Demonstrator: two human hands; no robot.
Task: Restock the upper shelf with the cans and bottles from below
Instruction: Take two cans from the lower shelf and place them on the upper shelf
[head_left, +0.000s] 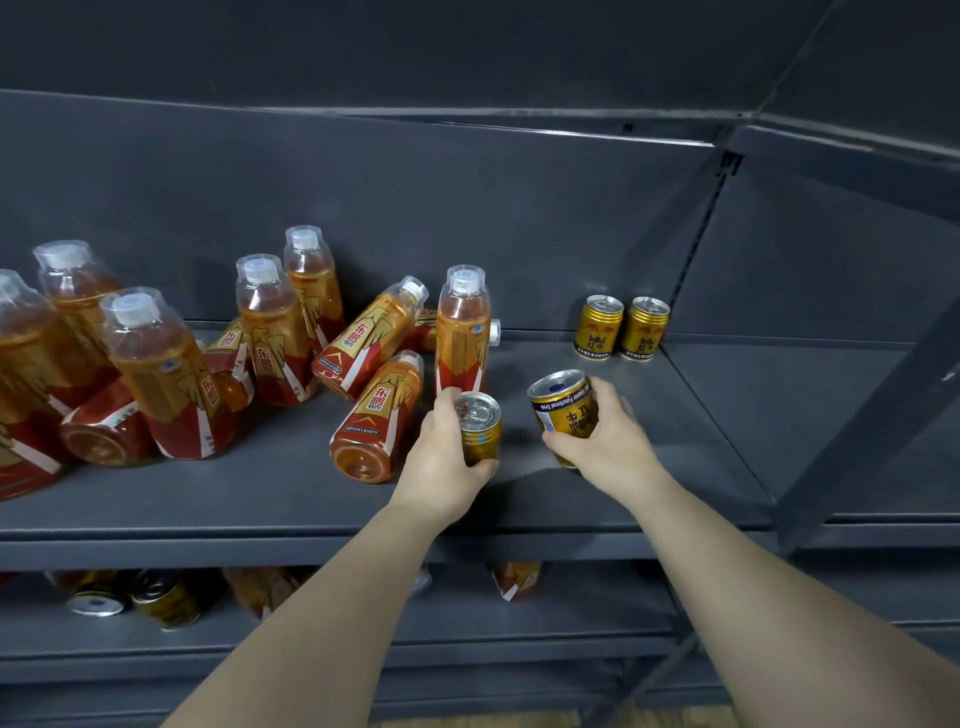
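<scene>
My left hand (447, 457): fingers curled round small gold metal can (480, 428), upright, at dark grey upper shelf (234, 499). My right hand (605, 441): gripping second gold can (563, 408), tilted. 2 matching cans (599, 325) upright at shelf back, side by side. Amber plastic bottles (270, 332), red-gold labels, to left: some standing, some lying. Lower shelf (519, 634): more cans, bottles.

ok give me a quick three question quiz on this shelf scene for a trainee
1. True or false: left hand and right hand each grip a can.
2. How many cans stand unheld at the rear of the upper shelf?
3. Where do spare cans lie? A lower shelf, B floor, C crate.
Key: 1 true: left can, right can. 2 two rear cans. 3 A.
</scene>
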